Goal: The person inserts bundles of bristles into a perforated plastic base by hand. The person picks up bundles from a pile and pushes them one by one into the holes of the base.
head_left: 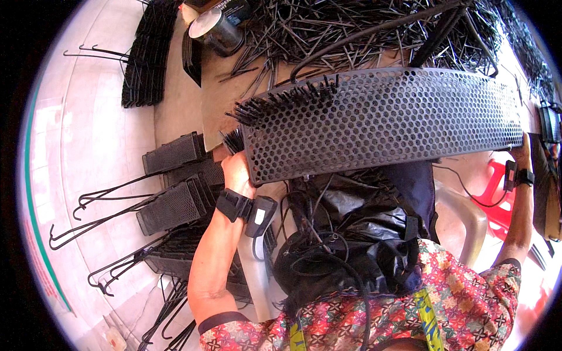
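Black perforated panel [383, 120] gripped at both ends, hands [237, 171] half hidden behind it

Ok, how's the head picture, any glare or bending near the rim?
Head view: sunlit floor at left is washed out; the perforated black panel bows from fisheye bending; the right hand near the rim looks soft; the left hand and centre are sharp.

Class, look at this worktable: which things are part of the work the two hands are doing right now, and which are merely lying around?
In hand:
- perforated black panel, gripped at one end by the left hand and at the other by the right hand
- black rods stuck through its holes

Lying about:
- pile of loose rods
- tape roll
- mesh baskets on the floor
- red chair
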Demonstrator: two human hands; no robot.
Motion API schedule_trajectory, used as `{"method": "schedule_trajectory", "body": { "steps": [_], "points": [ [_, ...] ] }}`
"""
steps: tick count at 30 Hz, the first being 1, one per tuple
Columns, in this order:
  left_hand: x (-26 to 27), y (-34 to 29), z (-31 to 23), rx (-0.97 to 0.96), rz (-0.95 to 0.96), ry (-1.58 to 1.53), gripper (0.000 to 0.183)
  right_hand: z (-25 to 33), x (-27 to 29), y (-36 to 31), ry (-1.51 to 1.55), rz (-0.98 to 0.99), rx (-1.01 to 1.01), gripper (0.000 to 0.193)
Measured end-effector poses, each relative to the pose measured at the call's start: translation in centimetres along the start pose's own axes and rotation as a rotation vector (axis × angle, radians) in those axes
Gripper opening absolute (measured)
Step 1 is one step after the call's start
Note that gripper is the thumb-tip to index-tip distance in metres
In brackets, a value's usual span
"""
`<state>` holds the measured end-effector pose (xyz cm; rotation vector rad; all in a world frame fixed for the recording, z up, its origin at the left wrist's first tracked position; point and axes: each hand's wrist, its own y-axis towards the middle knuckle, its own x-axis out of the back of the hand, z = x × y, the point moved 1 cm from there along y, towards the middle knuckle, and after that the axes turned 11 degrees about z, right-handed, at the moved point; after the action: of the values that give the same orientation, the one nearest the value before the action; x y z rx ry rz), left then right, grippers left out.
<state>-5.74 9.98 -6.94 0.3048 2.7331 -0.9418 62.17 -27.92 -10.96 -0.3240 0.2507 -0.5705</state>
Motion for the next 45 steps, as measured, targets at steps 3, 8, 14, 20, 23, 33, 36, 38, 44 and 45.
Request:
{"method": "schedule_trajectory", "body": {
  "steps": [3, 8, 14, 20, 23, 33, 36, 38, 44, 45],
  "points": [
    [0.3, -0.2, 0.1, -0.016, -0.027, 0.031, 0.01, 0.4, -2.0, 0.6, -0.03, -0.01, 0.009, 0.025],
    [-0.4, 0.4, 0.0, -0.076, -0.017, 0.036, 0.009, 1.9, 2.0, 0.6, -0.62, -0.404, 0.127, 0.036],
    [0.6, -3.1, -2.7, -0.199, -0.231, 0.097, 0.014, 9.6, -23.4, -3.5, -0.959, -0.41, 0.7, 0.023],
    [-4.5, -10.4, -2.7, -0.174, 0.143, 0.088, 0.021, 11.8, -48.9, -6.1, -1.026, 0.298, 0.962, 0.015],
    [-6.7, -11.6, -0.5, -0.089, 0.291, -0.079, 0.016, 10.4, -57.4, -3.7, -0.926, 0.501, 0.972, 0.018],
    [-6.4, -10.4, 2.7, 0.03, 0.434, -0.308, 0.014, 5.6, -66.2, 2.3, -1.18, 0.616, 1.11, 0.015],
    [-5.9, -10.5, 2.4, 0.123, 0.449, -0.39, 0.017, 6.0, -65.7, 1.3, -1.207, 0.619, 1.139, 0.013],
    [-5.9, -10.7, 2.5, 0.134, 0.447, -0.414, 0.019, 6.0, -65.4, 0.9, -1.238, 0.629, 1.145, 0.013],
    [-5.6, -10.6, 2.9, 0.054, 0.439, -0.311, 0.02, 6.1, -65.4, 0.3, -1.228, 0.62, 1.193, 0.012],
    [-5.8, -10.6, 2.5, 0.178, 0.401, -0.41, 0.019, 6.1, -65.5, 0.1, -1.255, 0.606, 1.135, 0.013]
  ]
}}
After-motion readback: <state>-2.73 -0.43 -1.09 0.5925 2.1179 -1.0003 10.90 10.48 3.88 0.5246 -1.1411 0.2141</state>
